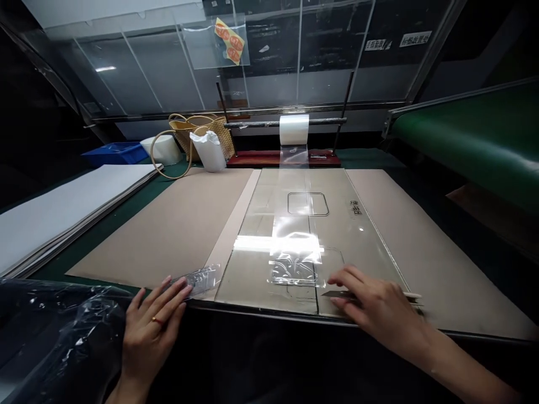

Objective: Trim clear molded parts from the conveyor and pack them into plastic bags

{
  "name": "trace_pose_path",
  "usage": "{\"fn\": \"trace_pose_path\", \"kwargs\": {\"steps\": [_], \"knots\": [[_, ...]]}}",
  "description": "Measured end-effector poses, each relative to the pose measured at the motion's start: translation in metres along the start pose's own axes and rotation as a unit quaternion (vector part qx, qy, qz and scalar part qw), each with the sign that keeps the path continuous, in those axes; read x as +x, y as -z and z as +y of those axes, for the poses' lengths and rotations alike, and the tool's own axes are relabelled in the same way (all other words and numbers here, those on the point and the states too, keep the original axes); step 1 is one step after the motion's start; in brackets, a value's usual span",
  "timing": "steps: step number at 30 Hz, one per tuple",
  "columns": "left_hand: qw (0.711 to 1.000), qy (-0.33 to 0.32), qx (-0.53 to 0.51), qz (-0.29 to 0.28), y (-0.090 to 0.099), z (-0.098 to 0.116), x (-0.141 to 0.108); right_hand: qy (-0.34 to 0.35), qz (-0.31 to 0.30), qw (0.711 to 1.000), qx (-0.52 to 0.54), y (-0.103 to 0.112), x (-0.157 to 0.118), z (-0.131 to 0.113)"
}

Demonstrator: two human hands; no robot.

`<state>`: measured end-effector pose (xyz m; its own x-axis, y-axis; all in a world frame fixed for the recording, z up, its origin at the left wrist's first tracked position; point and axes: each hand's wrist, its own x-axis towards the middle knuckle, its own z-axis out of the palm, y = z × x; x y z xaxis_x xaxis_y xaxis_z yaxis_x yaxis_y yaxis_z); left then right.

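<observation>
My left hand (154, 325), with a ring on one finger, lies with its fingers stretched over a small stack of clear plastic film pieces (205, 279) at the table's front edge. My right hand (374, 300) is closed around a knife (337, 294); its dark pointed blade points left, and a pale handle end sticks out behind the hand. Just left of the blade, a strip of clear film (295, 272) lies wrinkled and shiny on the glass plate (256, 280). The strip runs back to a film roll (293, 130) on a rod.
Brown board (168, 224) lies under and beside the plate. White sheets (76, 196) are stacked at left. Behind stand a woven basket (181, 132), a white roll (164, 148) and a blue tray (115, 153). A green conveyor belt (471, 129) rises at right; dark plastic wrap (59, 331) fills the lower left.
</observation>
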<state>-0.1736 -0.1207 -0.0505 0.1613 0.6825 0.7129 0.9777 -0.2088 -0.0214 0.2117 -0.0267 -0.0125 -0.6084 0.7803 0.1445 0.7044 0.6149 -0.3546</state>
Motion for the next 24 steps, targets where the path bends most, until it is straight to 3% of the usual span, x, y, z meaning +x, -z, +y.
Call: {"fn": "trace_pose_path", "kwargs": {"steps": [4,8,11,15,20,24], "knots": [[0.998,0.036,-0.041,0.024,-0.003,0.029,0.006,0.006,0.025,0.998,-0.059,-0.014,0.02,-0.005],[0.99,0.01,-0.139,0.037,-0.013,0.075,0.036,0.036,0.078,0.992,-0.089,-0.022,0.025,-0.001],[0.977,0.018,-0.211,0.034,-0.026,0.098,0.058,0.027,0.094,0.993,-0.064,-0.017,0.027,0.0],[0.96,0.086,-0.262,0.044,-0.038,0.109,0.072,-0.031,0.099,0.994,-0.017,-0.004,0.045,0.0],[0.945,0.173,-0.275,0.035,-0.044,0.109,0.073,-0.119,0.104,0.987,0.007,0.009,0.073,0.01],[0.941,0.191,-0.277,0.027,-0.044,0.112,0.068,-0.184,0.076,0.98,0.008,0.009,0.055,0.024]]}}
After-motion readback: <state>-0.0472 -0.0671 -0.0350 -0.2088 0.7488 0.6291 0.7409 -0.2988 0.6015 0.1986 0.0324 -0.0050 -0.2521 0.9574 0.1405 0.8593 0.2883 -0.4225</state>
